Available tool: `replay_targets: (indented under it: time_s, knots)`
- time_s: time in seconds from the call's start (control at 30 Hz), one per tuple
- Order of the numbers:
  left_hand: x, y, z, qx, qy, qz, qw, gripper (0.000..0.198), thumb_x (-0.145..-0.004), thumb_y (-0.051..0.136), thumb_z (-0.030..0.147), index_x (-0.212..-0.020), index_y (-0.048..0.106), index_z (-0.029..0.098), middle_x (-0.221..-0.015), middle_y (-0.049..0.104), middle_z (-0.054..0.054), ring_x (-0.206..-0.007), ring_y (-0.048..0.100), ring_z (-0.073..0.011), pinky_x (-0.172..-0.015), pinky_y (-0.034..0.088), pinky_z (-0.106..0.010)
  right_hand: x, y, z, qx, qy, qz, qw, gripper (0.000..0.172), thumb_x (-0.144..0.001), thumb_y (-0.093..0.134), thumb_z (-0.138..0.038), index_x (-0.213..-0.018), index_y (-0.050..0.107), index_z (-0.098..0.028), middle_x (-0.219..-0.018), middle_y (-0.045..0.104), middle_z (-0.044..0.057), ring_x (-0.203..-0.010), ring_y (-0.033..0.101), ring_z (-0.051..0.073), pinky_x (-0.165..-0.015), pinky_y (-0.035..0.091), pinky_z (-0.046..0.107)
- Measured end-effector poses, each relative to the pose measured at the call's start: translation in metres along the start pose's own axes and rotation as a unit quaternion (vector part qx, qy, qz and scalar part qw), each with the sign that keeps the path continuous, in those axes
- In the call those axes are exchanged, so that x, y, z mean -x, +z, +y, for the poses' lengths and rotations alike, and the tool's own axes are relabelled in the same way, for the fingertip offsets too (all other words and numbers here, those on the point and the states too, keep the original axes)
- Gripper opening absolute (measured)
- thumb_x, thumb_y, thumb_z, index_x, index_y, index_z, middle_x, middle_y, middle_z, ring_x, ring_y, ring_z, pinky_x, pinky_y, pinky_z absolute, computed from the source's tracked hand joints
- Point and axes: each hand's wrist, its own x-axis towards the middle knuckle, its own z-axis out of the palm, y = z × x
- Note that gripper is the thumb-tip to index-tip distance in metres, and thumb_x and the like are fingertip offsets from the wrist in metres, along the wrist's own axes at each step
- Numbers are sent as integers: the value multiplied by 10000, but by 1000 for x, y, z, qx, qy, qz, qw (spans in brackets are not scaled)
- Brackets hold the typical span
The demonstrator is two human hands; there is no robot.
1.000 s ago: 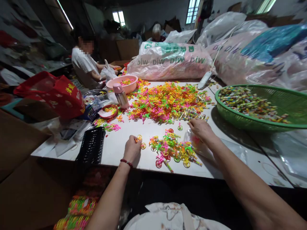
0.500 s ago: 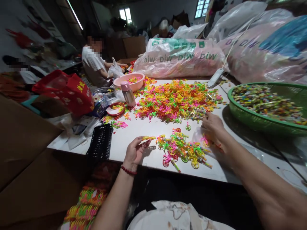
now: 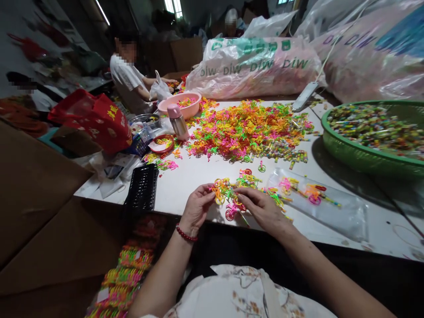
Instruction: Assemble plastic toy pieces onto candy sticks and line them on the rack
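Observation:
My left hand (image 3: 198, 206) pinches a small bright plastic toy piece at the left edge of a near heap of plastic toys (image 3: 247, 179); the piece blends with the heap behind it. Close on its right, my right hand (image 3: 261, 206) has thumb and forefinger pressed together, palm down over the heap. What it grips, if anything, is too small to make out. Some heap toys have wheel-like rings and thin candy-filled tubes. Beyond both hands spreads a larger pile of loose plastic pieces (image 3: 238, 128), with clear-wrapped candy tubes (image 3: 293, 155) along its near right edge.
Right of my hands lies a clear plastic bag (image 3: 347, 218) with toys on it. A green basket (image 3: 361, 158) of candy tubes stands at right. At left are a black basket (image 3: 141, 187), a flask (image 3: 179, 123) and a pink basin (image 3: 164, 106). A co-worker (image 3: 127, 84) sits beyond.
My right hand has come from the big pile's right edge leftward and nearer, beside my left hand. My left hand has moved slightly right. The clear bag and toys on it are now uncovered.

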Motion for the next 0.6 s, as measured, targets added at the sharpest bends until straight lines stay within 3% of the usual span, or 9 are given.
replay_targets:
  time_s: [0.17,0.4,0.5,0.6]
  knots:
    - [12,11,-6,42,-56,-31,997,307,-662,812,210,-888,620,129,-840,671,-20,-738,633,-102,-721,498,-224,5,12,10,-48,31,-27,998,269,-896,560,-425,-1005,685,-214,-897,704,25,-809,635,175,-725,519,298]
    - [23,34,-15,53,-30,-3,998,361,-704,794,314,-901,526,174,-736,601,37,-617,578,-81,-625,465,-212,12,17,8,-58,43,-19,997,262,-898,571,-427,-968,685,-202,-881,689,17,-819,617,166,-746,481,285]
    - [25,42,-17,47,-5,18,999,399,-678,813,347,-871,509,173,-744,582,47,-616,552,-65,-606,445,-191,14,19,7,-80,49,-16,995,276,-903,561,-437,-958,684,-197,-846,676,16,-777,606,159,-697,474,269]
    - [26,44,-18,45,5,30,999,423,-665,818,368,-867,500,175,-756,587,43,-642,557,-72,-619,450,-193,16,20,9,-118,60,-17,991,301,-910,545,-453,-1004,675,-199,-895,683,30,-827,615,171,-745,486,285]
